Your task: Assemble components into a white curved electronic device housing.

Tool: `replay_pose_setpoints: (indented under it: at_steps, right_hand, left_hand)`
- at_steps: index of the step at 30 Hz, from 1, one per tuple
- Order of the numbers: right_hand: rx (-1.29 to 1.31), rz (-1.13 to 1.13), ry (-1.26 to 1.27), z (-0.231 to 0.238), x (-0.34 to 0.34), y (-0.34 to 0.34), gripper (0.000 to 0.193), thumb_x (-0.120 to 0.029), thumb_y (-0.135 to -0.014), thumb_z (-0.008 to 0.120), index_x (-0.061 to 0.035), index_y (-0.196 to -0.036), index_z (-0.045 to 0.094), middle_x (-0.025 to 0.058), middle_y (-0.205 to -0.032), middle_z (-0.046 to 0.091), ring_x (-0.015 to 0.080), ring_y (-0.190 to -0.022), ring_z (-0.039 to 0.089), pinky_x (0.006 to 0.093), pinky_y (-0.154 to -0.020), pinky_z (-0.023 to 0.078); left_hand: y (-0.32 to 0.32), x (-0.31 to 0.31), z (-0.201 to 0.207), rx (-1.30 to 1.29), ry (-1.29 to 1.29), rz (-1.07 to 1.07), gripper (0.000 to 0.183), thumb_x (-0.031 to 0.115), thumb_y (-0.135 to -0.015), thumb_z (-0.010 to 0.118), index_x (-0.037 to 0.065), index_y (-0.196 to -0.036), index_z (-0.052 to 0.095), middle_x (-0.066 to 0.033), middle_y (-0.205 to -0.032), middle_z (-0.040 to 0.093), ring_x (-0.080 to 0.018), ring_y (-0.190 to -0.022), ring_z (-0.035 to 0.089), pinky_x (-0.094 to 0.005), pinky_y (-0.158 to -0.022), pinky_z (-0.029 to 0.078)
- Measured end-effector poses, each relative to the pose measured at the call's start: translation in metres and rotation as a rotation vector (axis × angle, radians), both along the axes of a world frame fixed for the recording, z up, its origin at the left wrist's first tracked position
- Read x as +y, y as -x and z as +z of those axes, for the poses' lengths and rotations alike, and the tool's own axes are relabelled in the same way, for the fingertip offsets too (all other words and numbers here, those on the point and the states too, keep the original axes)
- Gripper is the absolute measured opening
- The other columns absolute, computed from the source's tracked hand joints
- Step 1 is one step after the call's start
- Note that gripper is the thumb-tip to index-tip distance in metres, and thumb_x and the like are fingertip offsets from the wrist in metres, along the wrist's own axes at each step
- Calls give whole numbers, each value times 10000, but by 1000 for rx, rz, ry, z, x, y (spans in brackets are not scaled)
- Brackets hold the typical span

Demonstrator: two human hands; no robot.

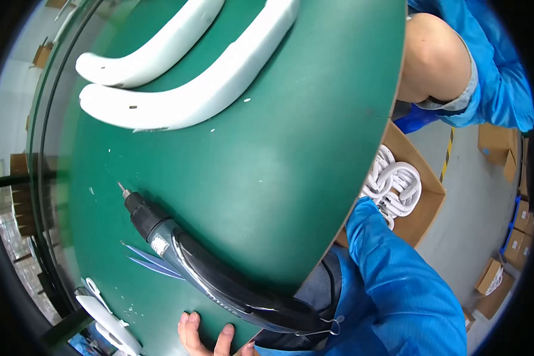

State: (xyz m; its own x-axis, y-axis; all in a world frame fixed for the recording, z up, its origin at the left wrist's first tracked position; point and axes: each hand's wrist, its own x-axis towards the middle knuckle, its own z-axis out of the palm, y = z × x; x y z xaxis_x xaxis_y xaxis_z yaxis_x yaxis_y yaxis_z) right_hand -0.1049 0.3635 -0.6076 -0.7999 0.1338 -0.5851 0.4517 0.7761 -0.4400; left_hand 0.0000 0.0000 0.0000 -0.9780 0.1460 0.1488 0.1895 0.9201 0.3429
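Observation:
My left hand [210,338] rests at the bottom edge of the green table, fingers apart on its surface and holding nothing. Just above it lies an electric screwdriver [219,270] with a black and grey body, its bit pointing up and left. Beside the tool is a pair of blue tweezers [155,264]. My right arm, in a blue sleeve [391,267], reaches over the table's right edge to an open cardboard box [428,204] of white curved plastic parts [397,187]. The table edge and sleeve hide my right hand.
Two long white curved shells [190,104] lie at the table's far side. Smaller white parts [107,323] sit at the lower left, with small white bits scattered around. Another person's bent knee [436,56] and blue clothing are at the upper right. Cardboard boxes [497,145] stand on the floor.

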Motion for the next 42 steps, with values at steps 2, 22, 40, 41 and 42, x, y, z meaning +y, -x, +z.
replay_pose_setpoints:
  at_steps: [2,22,40,41,42]
  right_hand:
    - [-136,1,-70,62,7,0,898,-391,-621,789,105,-1308,491,409,-1241,525,477,-1139,565,409,-999,468]
    - [768,322,651,501,2,-166,510,-83,-695,870,-32,-1095,557,151,-991,682,291,-956,689,390,-838,535]
    - [-179,654,1652,622,-138,-197,739,-216,-921,702,-10,-1491,279,156,-1388,519,250,-1315,477,414,-1118,341]
    - [-203,652,1658,622,-145,-203,739,-216,-921,702,-10,-1491,279,156,-1388,519,250,-1315,477,414,-1118,341]
    - [-273,615,1636,621,-149,-209,708,-181,-919,702,-14,-1477,299,143,-1371,534,239,-1300,490,409,-1107,357]
  left_hand:
    - [9,20,36,-132,0,-2,567,365,-826,686,124,-1327,569,-246,-1477,381,-453,-1354,370,-662,-1042,323]
    - [-29,61,35,212,-538,2,298,48,-783,573,19,-1053,695,-194,-1270,582,-358,-1163,567,-440,-998,451]
    - [-244,58,12,-162,-1445,74,534,340,-938,651,-81,-1234,510,-143,-858,663,-210,-779,656,-322,-727,533]
    - [-251,56,8,-164,-1446,99,534,340,-938,651,-81,-1234,510,-143,-858,663,-210,-779,656,-322,-727,533]
    - [-256,54,4,-149,-1413,93,507,336,-940,648,-77,-1210,532,-141,-862,666,-206,-781,658,-322,-726,533]
